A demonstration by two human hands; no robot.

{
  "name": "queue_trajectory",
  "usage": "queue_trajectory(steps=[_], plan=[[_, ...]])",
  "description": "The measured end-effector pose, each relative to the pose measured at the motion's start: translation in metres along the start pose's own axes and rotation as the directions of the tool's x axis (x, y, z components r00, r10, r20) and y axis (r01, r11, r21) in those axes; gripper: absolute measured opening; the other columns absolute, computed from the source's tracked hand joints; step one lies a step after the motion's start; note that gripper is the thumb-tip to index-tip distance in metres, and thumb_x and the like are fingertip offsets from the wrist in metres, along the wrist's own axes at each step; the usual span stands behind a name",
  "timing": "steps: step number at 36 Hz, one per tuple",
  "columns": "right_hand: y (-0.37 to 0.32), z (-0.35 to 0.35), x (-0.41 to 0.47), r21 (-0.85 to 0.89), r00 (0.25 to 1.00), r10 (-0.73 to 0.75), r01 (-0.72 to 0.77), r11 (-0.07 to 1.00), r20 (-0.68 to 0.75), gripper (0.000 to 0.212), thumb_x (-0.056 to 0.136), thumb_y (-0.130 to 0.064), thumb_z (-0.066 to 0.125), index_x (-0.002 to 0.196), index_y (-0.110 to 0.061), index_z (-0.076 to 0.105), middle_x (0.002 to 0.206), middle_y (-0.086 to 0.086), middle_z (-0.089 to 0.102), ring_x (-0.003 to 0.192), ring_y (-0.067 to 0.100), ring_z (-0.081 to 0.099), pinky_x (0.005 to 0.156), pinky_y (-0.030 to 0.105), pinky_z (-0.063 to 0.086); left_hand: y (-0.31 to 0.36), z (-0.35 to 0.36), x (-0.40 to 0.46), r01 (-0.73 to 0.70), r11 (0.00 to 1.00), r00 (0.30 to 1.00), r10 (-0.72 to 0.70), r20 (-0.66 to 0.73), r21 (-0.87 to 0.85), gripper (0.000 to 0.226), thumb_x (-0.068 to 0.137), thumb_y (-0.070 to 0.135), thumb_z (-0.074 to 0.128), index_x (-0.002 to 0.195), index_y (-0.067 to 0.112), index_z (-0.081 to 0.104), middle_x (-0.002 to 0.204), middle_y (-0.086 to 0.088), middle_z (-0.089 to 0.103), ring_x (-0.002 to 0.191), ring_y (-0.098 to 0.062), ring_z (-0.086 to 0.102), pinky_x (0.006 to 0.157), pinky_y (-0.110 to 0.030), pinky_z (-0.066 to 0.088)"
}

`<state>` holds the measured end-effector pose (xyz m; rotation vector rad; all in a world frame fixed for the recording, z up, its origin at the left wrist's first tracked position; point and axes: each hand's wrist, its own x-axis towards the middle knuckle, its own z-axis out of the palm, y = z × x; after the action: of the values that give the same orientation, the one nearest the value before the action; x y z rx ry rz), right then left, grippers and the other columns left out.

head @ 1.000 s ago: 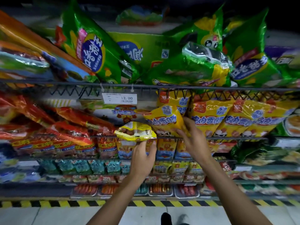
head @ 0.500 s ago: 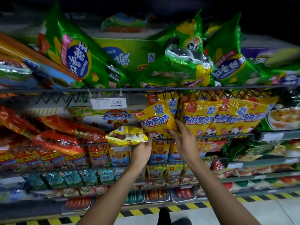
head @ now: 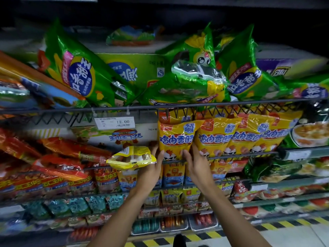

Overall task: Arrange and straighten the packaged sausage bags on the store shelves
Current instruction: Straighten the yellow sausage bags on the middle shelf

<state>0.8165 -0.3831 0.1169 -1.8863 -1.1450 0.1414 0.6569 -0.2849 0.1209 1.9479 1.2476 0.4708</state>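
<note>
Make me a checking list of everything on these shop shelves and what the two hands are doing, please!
Surface: wire shelf rail with a price tag reading 12.00.
Job's things: yellow sausage bags stand upright in a row; the leftmost yellow bag sits between both hands. A small yellow pack lies flat beside the left hand.
Clutter: green bags slump tilted on the shelf above; red packs lie slanted at the left.
Hands: left hand touches the leftmost bag's left edge and the small pack; right hand presses its lower right, fingers fairly straight.
Cables: nothing seen.
Surroundings: lower shelves of small packs; yellow-black floor stripe.
</note>
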Motion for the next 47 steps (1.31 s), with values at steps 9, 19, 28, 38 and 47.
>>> queue_trajectory(steps=[9, 19, 28, 38, 47], plan=[[-0.005, -0.003, 0.007, -0.151, 0.998, 0.026, -0.034, 0.988, -0.056, 0.035, 0.109, -0.041, 0.040, 0.114, -0.012, 0.059, 0.061, -0.003, 0.054, 0.043, 0.015, 0.046, 0.046, 0.030, 0.032, 0.007, -0.007, -0.004, -0.085, 0.994, 0.994, 0.089, -0.056, 0.062, 0.090, 0.083, 0.077, 0.027, 0.147, 0.021, 0.056, 0.135, -0.004, 0.067, 0.113, -0.028, 0.067, 0.091, -0.046, 0.055], [-0.008, -0.007, 0.009, -0.235, 0.999, 0.053, -0.052, 0.971, -0.004, 0.039, 0.110, -0.042, 0.036, 0.120, -0.010, 0.056, 0.070, 0.003, 0.060, 0.059, 0.032, 0.061, 0.048, 0.038, 0.044, 0.004, -0.003, 0.002, -0.082, 0.985, 0.992, 0.095, -0.078, 0.151, 0.080, 0.085, 0.076, 0.029, 0.140, 0.027, 0.058, 0.107, -0.013, 0.073, 0.093, -0.039, 0.069, 0.073, -0.044, 0.055], [-0.003, 0.010, -0.016, -0.109, 0.993, 0.004, -0.017, 0.994, -0.119, 0.042, 0.108, -0.045, 0.045, 0.140, -0.019, 0.052, 0.095, -0.006, 0.070, 0.067, 0.008, 0.064, 0.055, 0.034, 0.052, -0.007, 0.002, -0.004, -0.173, 0.968, 0.985, 0.175, 0.006, 0.180, 0.057, 0.107, 0.056, 0.034, 0.153, 0.025, 0.045, 0.128, -0.014, 0.070, 0.104, -0.037, 0.068, 0.080, -0.038, 0.051], [0.010, 0.010, -0.043, -0.112, 0.971, -0.217, 0.206, 0.972, -0.103, 0.073, 0.104, -0.027, 0.057, 0.164, -0.029, 0.015, 0.172, -0.010, 0.011, 0.157, 0.009, 0.016, 0.112, 0.037, 0.044, -0.041, 0.013, -0.034, -0.507, 0.848, 0.858, 0.514, -0.011, 0.155, 0.073, 0.108, 0.043, 0.038, 0.164, 0.039, -0.008, 0.173, 0.016, 0.008, 0.144, -0.019, 0.042, 0.108, -0.027, 0.044], [0.004, 0.016, -0.034, -0.142, 0.972, -0.237, 0.234, 0.962, 0.000, 0.083, 0.105, -0.037, 0.055, 0.165, -0.026, -0.002, 0.173, -0.008, -0.004, 0.144, 0.008, 0.043, 0.065, 0.015, 0.052, -0.030, 0.033, -0.032, -0.531, 0.841, 0.838, 0.539, -0.082, 0.104, 0.085, 0.105, 0.013, 0.055, 0.166, 0.029, -0.002, 0.174, 0.011, -0.007, 0.093, -0.023, 0.068, 0.067, -0.041, 0.058]])
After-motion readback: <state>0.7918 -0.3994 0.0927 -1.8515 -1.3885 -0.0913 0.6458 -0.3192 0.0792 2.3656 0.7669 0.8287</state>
